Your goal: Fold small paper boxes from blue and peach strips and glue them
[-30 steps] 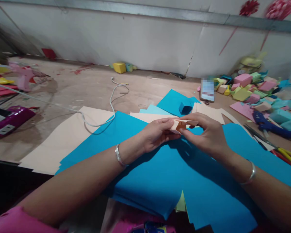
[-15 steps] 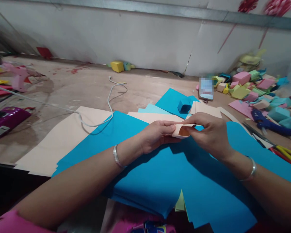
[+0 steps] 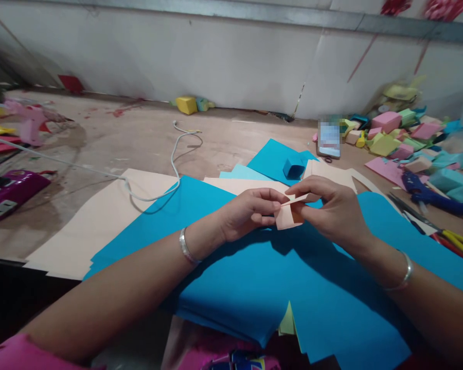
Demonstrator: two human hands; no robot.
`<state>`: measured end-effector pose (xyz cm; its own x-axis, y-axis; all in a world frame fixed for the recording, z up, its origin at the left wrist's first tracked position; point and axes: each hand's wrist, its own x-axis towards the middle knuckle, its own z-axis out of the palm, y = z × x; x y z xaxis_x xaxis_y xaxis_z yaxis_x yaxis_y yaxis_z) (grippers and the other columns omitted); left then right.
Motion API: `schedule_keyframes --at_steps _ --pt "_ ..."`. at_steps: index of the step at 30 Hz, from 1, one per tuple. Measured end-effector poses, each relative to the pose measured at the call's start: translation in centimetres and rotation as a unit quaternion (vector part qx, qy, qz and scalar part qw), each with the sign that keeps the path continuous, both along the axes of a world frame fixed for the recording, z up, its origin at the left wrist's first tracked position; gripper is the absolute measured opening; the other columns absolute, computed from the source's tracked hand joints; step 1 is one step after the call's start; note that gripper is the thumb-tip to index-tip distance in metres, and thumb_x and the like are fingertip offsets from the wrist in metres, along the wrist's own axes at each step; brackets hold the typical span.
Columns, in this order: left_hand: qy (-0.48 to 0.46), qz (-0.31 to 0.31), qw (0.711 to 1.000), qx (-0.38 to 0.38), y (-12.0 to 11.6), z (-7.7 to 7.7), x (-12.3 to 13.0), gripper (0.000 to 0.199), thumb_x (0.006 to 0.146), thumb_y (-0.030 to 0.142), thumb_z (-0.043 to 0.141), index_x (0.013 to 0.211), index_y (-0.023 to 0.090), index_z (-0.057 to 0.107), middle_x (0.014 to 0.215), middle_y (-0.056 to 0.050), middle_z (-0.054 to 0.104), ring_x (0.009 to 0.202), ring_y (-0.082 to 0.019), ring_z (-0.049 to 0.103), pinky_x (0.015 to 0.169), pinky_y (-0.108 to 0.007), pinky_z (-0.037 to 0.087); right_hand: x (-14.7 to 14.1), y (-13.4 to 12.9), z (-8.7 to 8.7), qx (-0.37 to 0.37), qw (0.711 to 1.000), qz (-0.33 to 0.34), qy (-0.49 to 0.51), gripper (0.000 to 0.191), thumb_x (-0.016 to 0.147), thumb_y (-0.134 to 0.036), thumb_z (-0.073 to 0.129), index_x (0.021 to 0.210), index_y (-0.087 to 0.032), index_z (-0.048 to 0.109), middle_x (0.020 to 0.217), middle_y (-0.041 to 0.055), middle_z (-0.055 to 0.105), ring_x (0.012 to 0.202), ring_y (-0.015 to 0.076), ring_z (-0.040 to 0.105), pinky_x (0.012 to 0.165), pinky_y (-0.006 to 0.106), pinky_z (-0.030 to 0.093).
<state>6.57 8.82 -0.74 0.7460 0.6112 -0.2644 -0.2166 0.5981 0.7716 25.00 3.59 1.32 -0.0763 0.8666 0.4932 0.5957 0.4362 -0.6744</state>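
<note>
A small peach paper box point(image 3: 287, 218), its end gaping and a flap sticking up, is held between both hands above the blue paper sheets point(image 3: 231, 277). My left hand point(image 3: 245, 213) pinches its left side between thumb and fingers. On the other side, my right hand point(image 3: 330, 210) is closed on the box and its raised flap, with the thumb by the opening. Part of the box is hidden behind the right fingers. Just beyond the hands, a small blue paper box point(image 3: 293, 168) sits on blue paper.
Peach sheets point(image 3: 100, 221) lie at left under a white cable point(image 3: 173, 159). A purple power strip point(image 3: 17, 192) and pink glue gun point(image 3: 29, 121) stand far left. At right are a phone point(image 3: 329, 137), many paper boxes point(image 3: 386, 121), a blue glue gun point(image 3: 428, 195) and scissors point(image 3: 447, 236).
The peach box has been turned in the hands, so its side now faces me and a flap stands up from it. The fingers have shifted on it slightly.
</note>
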Motion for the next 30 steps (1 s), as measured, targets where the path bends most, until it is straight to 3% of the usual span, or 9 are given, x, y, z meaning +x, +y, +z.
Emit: schedule_keyframes --at_steps 8,12,17,25,30 --pt "-0.034 -0.019 0.999 0.015 -0.2 0.2 -0.1 0.04 0.074 0.03 0.082 0.11 0.013 0.074 0.095 -0.008 0.071 0.086 -0.016 0.063 0.082 -0.03 0.047 -0.1 -0.1 0.1 0.093 0.995 -0.007 0.029 0.014 0.078 -0.014 0.07 0.074 -0.024 0.062 0.076 0.0014 0.061 0.072 0.0173 0.058 0.06 0.032 0.046" --pt "-0.032 -0.016 0.999 0.007 -0.4 0.2 0.2 0.035 0.077 0.032 0.08 0.105 0.011 0.075 0.091 -0.009 0.071 0.084 -0.017 0.063 0.082 -0.031 0.048 0.2 0.0 0.1 0.126 0.992 -0.009 0.016 0.016 0.079 -0.017 0.074 0.072 -0.024 0.062 0.073 0.0018 0.06 0.068 0.0165 0.057 0.058 0.031 0.045" --pt "-0.05 0.006 0.999 -0.01 -0.7 0.2 0.5 0.029 0.076 0.03 0.082 0.099 0.011 0.076 0.094 -0.008 0.071 0.086 -0.016 0.064 0.084 -0.03 0.048 0.9 0.7 0.1 0.175 0.982 0.037 -0.068 0.015 0.082 -0.014 0.072 0.072 -0.022 0.063 0.074 0.0027 0.063 0.068 0.0159 0.061 0.06 0.031 0.047" --pt "-0.061 0.036 0.997 -0.021 -0.5 -0.7 0.5 0.021 0.086 0.026 0.072 0.102 0.011 0.075 0.098 -0.009 0.071 0.09 -0.016 0.065 0.085 -0.03 0.051 1.8 1.3 0.7 0.208 0.961 0.075 -0.169 0.015 0.085 -0.009 0.064 0.087 -0.022 0.07 0.085 0.0068 0.069 0.077 0.0185 0.066 0.069 0.033 0.054" --pt "-0.065 0.044 0.997 -0.01 -0.4 -0.3 0.6 0.021 0.089 0.021 0.067 0.106 0.012 0.074 0.103 -0.01 0.071 0.09 -0.016 0.065 0.084 -0.029 0.051 2.2 1.1 1.6 0.195 0.951 0.148 -0.19 0.03 0.083 -0.003 0.056 0.103 -0.02 0.07 0.088 0.0094 0.067 0.082 0.0224 0.064 0.068 0.037 0.052"
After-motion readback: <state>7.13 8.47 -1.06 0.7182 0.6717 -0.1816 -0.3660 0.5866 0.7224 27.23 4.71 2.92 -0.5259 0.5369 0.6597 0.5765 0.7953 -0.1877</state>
